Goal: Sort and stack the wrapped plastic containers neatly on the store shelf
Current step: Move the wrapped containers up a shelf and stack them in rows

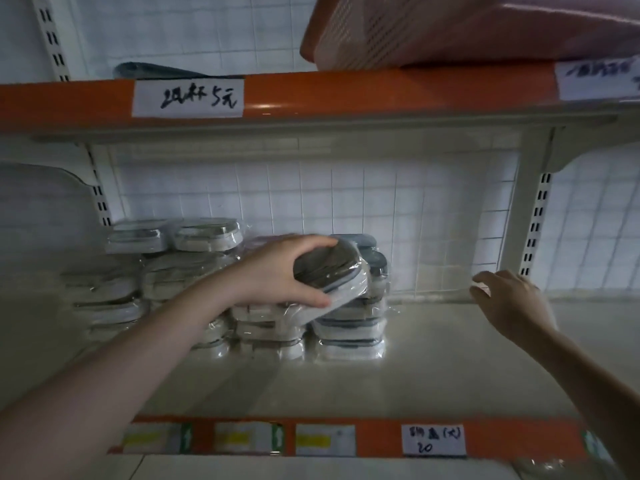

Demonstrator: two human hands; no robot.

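Observation:
My left hand [277, 271] grips a wrapped plastic container [332, 271] with a dark grey lid, tilted, just above the stacks on the shelf [415, 375]. Several stacks of wrapped containers [349, 334] stand at the shelf's back left, white bodies with grey lids, in clear film. The right-most stack lies directly under the held container. My right hand [509, 299] hovers over the bare right part of the shelf, fingers relaxed and spread, holding nothing.
An orange shelf edge [346, 95] with handwritten paper labels runs overhead, and a pink perforated basket [450, 29] sits on that upper shelf. The lower shelf's orange front rail [374, 434] carries price tags. A white upright [526, 220] bounds the bay on the right.

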